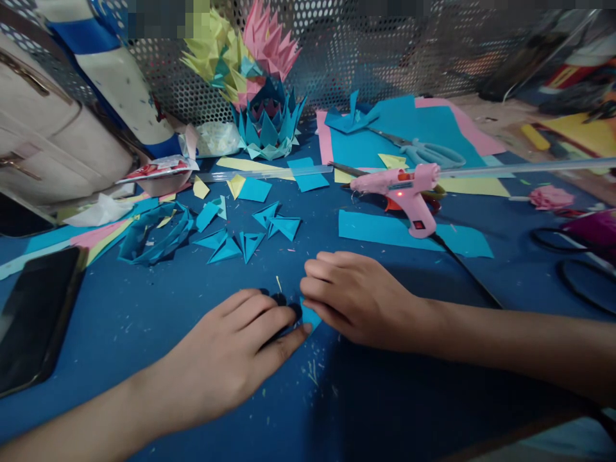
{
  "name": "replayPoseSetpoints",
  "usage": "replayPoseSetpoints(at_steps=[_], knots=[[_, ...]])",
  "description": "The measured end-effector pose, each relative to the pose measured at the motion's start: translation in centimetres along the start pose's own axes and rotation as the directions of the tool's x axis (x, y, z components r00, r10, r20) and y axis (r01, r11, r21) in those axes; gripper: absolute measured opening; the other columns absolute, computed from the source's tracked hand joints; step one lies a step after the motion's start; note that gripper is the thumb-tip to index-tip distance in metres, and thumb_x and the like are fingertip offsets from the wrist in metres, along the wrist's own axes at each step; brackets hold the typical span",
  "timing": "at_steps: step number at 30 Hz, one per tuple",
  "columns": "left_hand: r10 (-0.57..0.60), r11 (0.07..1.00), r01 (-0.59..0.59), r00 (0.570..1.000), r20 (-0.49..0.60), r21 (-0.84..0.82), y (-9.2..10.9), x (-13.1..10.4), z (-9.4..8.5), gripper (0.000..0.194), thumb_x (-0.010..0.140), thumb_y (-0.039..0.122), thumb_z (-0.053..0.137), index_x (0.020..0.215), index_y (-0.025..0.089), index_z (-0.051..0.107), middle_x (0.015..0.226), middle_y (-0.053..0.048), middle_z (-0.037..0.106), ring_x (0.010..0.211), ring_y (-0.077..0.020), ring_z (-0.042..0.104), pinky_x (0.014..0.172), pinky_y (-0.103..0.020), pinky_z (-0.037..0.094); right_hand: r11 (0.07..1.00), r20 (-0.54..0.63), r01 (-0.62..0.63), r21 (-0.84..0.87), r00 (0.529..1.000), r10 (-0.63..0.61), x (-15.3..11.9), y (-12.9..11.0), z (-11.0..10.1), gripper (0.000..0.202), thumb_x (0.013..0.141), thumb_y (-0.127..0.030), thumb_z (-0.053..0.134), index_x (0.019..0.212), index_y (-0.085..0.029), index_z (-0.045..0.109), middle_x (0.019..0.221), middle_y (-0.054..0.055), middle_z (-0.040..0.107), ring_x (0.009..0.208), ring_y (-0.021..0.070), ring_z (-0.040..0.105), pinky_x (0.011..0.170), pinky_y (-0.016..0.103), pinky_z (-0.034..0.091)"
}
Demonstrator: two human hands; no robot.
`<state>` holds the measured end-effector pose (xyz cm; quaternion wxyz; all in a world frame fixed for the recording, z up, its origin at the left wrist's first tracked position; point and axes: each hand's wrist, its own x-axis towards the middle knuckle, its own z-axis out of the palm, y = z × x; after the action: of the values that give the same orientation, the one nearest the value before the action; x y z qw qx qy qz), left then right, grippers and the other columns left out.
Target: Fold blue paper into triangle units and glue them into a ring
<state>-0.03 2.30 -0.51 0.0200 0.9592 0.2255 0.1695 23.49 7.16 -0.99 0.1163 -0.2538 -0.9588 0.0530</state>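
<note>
A small piece of blue paper [310, 316] lies between my two hands on the blue tabletop, mostly covered by fingers. My left hand [255, 333] presses its lower edge with the thumb, fingers curled. From the other side, my right hand [353, 295] is closed on the same paper, its fingertips hidden. Just beyond my hands are several folded blue paper triangles [224, 247] and a ring of joined blue paper [156, 234]. A blue paper strip [385, 229] rests past my right hand.
A pink glue gun [404, 189] with a lit red light stands at centre right, its cord running toward my right forearm. Scissors [428, 153] lie on blue and pink sheets. Paper flowers [269, 119] stand at the back; a phone [36, 314] lies at left.
</note>
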Motion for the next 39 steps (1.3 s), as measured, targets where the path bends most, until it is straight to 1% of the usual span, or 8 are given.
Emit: replayPoseSetpoints(at_steps=[5,13,18,22,29,36,39], knots=[[0.004,1.0,-0.004,1.0,-0.01,-0.012,-0.06,0.03,-0.09,0.038,0.105,0.014,0.032,0.123,0.014,0.065,0.107,-0.009,0.065,0.095,-0.0219,0.054,0.086,-0.039,0.05,1.0,-0.012,0.006,-0.002,1.0,-0.006,-0.03,0.07,0.03,0.021,0.1,-0.023,0.04,0.091,-0.018,0.059,0.088,0.006,0.058,0.079,0.02,0.046,0.071,0.033,0.035],[0.009,1.0,-0.009,1.0,0.021,-0.01,-0.12,-0.23,-0.05,0.038,0.105,0.015,0.033,0.129,0.016,0.062,0.11,-0.009,0.064,0.097,-0.0231,0.054,0.088,-0.04,0.048,1.0,-0.006,0.016,-0.011,1.0,-0.016,-0.07,0.12,0.09,0.02,0.1,-0.024,0.041,0.094,-0.018,0.059,0.093,0.007,0.061,0.083,0.0208,0.049,0.074,0.033,0.035],[0.009,1.0,-0.009,1.0,0.007,0.005,-0.09,-0.11,-0.12,0.036,0.104,0.015,0.035,0.127,0.017,0.063,0.109,-0.009,0.065,0.096,-0.0219,0.055,0.088,-0.039,0.049,0.999,-0.03,0.036,-0.01,0.999,-0.036,-0.06,0.17,0.1,0.021,0.101,-0.024,0.039,0.093,-0.018,0.058,0.089,0.006,0.059,0.079,0.0201,0.046,0.071,0.033,0.035],[0.008,1.0,-0.008,1.0,0.011,-0.004,-0.08,-0.08,-0.18,0.038,0.105,0.015,0.032,0.127,0.016,0.063,0.109,-0.009,0.065,0.097,-0.0225,0.055,0.088,-0.04,0.049,0.999,-0.031,0.04,-0.015,0.999,-0.04,-0.04,0.21,0.15,0.022,0.101,-0.025,0.039,0.092,-0.018,0.058,0.088,0.006,0.058,0.078,0.0201,0.044,0.07,0.033,0.034],[0.006,1.0,-0.005,1.0,0.022,-0.02,-0.05,-0.24,-0.05,0.039,0.105,0.014,0.032,0.13,0.016,0.062,0.111,-0.009,0.064,0.099,-0.0237,0.052,0.088,-0.041,0.048,0.999,-0.046,0.043,-0.018,0.998,-0.044,-0.06,0.16,0.12,0.024,0.102,-0.025,0.037,0.093,-0.018,0.058,0.09,0.006,0.059,0.079,0.0208,0.046,0.071,0.033,0.034],[0.003,0.998,0.006,0.992,0.129,-0.066,-0.33,-0.39,-0.49,0.043,0.101,0.011,0.032,0.137,0.015,0.054,0.114,-0.012,0.06,0.102,-0.0261,0.05,0.086,-0.043,0.049,0.999,-0.051,0.045,-0.024,0.998,-0.046,-0.14,0.16,0.18,0.026,0.103,-0.026,0.035,0.094,-0.018,0.059,0.089,0.006,0.06,0.08,0.0212,0.046,0.071,0.033,0.035],[0.028,0.998,-0.022,0.99,0.135,-0.051,-0.46,-0.32,-0.79,0.041,0.101,0.011,0.035,0.136,0.016,0.055,0.113,-0.011,0.061,0.101,-0.0254,0.051,0.086,-0.042,0.048,0.998,-0.054,0.049,-0.025,0.997,-0.05,-0.15,0.17,0.16,0.026,0.103,-0.025,0.035,0.093,-0.018,0.058,0.089,0.006,0.059,0.079,0.0212,0.046,0.07,0.033,0.035]])
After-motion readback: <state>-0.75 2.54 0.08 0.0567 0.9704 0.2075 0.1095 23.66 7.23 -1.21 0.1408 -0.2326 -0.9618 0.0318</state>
